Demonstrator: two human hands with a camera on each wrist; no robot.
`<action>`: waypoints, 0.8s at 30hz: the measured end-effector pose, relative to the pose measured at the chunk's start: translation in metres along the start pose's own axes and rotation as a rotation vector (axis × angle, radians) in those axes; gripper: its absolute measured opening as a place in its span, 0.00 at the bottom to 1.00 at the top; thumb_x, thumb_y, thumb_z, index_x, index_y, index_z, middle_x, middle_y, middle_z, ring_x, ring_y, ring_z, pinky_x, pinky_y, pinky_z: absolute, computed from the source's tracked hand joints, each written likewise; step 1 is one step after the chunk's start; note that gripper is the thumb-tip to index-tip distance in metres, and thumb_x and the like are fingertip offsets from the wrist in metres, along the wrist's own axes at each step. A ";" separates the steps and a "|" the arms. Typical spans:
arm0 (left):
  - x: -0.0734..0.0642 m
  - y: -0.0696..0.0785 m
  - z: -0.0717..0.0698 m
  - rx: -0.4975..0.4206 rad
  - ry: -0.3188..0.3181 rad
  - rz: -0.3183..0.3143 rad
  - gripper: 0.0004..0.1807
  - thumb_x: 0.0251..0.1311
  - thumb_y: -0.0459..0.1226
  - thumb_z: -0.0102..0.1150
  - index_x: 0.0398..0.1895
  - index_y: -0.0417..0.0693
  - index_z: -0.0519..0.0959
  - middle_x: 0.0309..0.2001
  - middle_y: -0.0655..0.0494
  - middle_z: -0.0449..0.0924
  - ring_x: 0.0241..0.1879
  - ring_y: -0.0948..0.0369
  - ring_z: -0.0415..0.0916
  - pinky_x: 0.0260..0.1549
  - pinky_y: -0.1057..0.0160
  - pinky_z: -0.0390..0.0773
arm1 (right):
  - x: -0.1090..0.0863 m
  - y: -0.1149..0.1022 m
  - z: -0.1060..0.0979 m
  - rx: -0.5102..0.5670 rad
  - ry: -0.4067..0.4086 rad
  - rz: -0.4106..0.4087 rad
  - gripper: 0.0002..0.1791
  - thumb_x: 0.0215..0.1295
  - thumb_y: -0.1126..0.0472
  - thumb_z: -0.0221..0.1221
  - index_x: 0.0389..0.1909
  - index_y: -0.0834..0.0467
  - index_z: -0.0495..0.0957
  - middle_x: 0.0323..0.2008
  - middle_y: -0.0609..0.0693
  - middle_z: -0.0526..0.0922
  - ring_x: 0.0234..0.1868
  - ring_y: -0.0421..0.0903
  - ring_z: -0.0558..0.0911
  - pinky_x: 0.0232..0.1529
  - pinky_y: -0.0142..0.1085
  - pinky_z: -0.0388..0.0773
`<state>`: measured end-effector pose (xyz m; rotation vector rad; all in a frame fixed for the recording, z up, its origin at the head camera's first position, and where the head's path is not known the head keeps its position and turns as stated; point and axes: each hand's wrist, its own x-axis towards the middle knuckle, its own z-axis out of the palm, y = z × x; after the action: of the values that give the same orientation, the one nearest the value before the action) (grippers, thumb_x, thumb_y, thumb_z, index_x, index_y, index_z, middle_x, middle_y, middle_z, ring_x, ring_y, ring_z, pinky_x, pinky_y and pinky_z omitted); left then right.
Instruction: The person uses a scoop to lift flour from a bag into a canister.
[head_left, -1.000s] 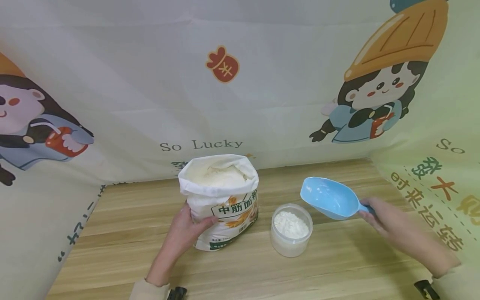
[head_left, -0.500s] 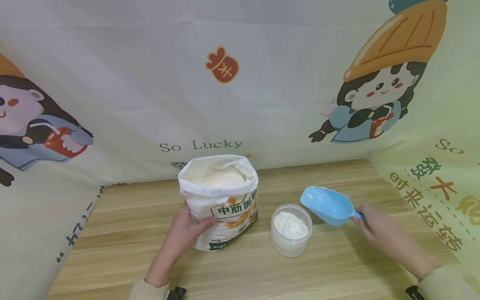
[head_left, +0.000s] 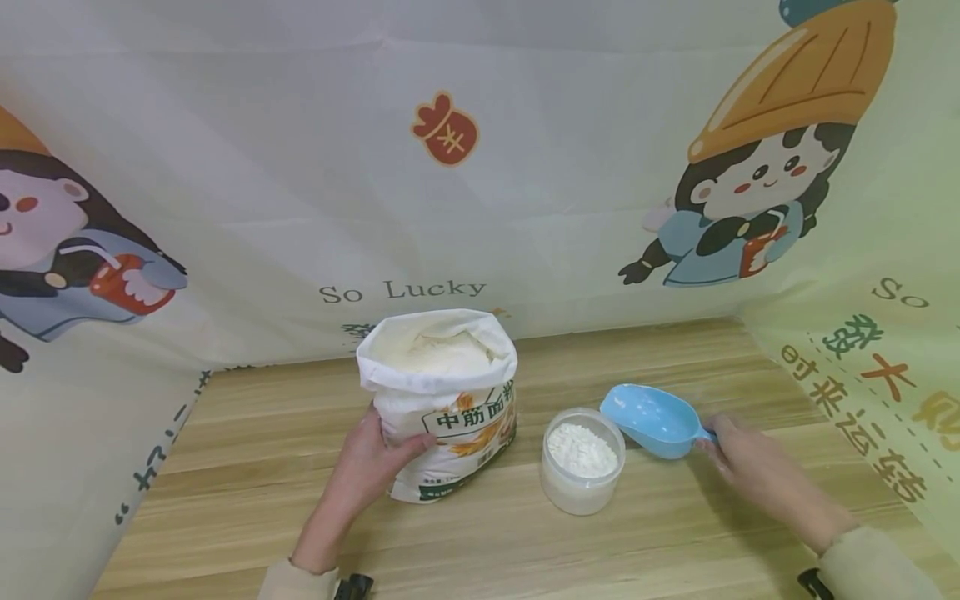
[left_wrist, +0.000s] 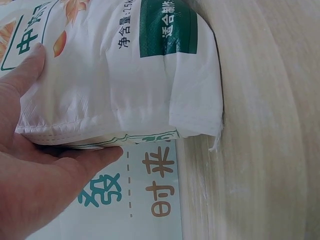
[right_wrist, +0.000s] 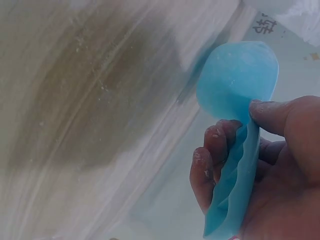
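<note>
An open white flour bag with its top folded down stands left of centre, pale flour showing inside. My left hand grips its lower left side, thumb on the front. In the left wrist view, the fingers reach round the stitched edge of the bag. With my right hand I hold a light blue scoop by its handle; the thumb presses near the bowl in the right wrist view. The scoop's bowl looks bare but for a few white specks. Between bag and scoop stands a clear plastic jar of white flour.
The things stand on a wood-grain table. A pale printed cloth rises behind it and along both sides. White specks lie on the table in the right wrist view.
The right hand and the scoop have come down toward the table and nearer the person, the hand also shifting left. The left hand, bag and jar have stayed put.
</note>
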<state>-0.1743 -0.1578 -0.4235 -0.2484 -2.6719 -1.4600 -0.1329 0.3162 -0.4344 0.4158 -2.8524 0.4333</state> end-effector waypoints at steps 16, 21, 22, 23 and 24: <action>0.000 -0.001 -0.002 0.004 0.004 -0.004 0.39 0.58 0.40 0.76 0.68 0.38 0.67 0.61 0.37 0.79 0.61 0.41 0.76 0.61 0.38 0.75 | -0.002 -0.016 -0.002 -0.022 -0.074 0.100 0.14 0.69 0.56 0.66 0.40 0.65 0.80 0.25 0.47 0.78 0.25 0.44 0.75 0.24 0.41 0.76; 0.000 -0.003 -0.002 -0.003 0.000 -0.013 0.39 0.57 0.39 0.76 0.69 0.38 0.67 0.60 0.37 0.79 0.60 0.41 0.77 0.59 0.38 0.77 | -0.007 -0.019 0.001 -0.025 -0.073 0.110 0.13 0.69 0.55 0.66 0.31 0.57 0.76 0.19 0.44 0.67 0.20 0.41 0.66 0.19 0.35 0.63; -0.001 -0.004 -0.001 -0.004 0.000 -0.011 0.39 0.57 0.39 0.76 0.69 0.39 0.68 0.60 0.38 0.80 0.60 0.41 0.77 0.59 0.39 0.77 | -0.008 -0.020 0.001 -0.028 -0.066 0.110 0.13 0.69 0.55 0.66 0.30 0.56 0.74 0.19 0.44 0.67 0.20 0.41 0.66 0.18 0.34 0.62; -0.002 -0.004 -0.001 -0.008 -0.002 -0.007 0.39 0.57 0.39 0.76 0.69 0.40 0.68 0.60 0.38 0.80 0.59 0.42 0.78 0.58 0.39 0.78 | -0.009 -0.020 0.002 -0.031 -0.061 0.110 0.14 0.69 0.55 0.66 0.29 0.56 0.73 0.19 0.44 0.66 0.19 0.41 0.65 0.18 0.34 0.62; -0.003 -0.005 -0.001 -0.009 -0.005 0.001 0.39 0.57 0.40 0.76 0.69 0.41 0.68 0.60 0.39 0.80 0.59 0.42 0.78 0.58 0.39 0.78 | -0.010 -0.020 0.002 -0.033 -0.057 0.111 0.14 0.69 0.55 0.66 0.29 0.55 0.72 0.19 0.44 0.66 0.19 0.41 0.65 0.18 0.34 0.61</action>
<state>-0.1727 -0.1618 -0.4274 -0.2543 -2.6693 -1.4740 -0.1183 0.2997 -0.4338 0.2682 -2.9437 0.4003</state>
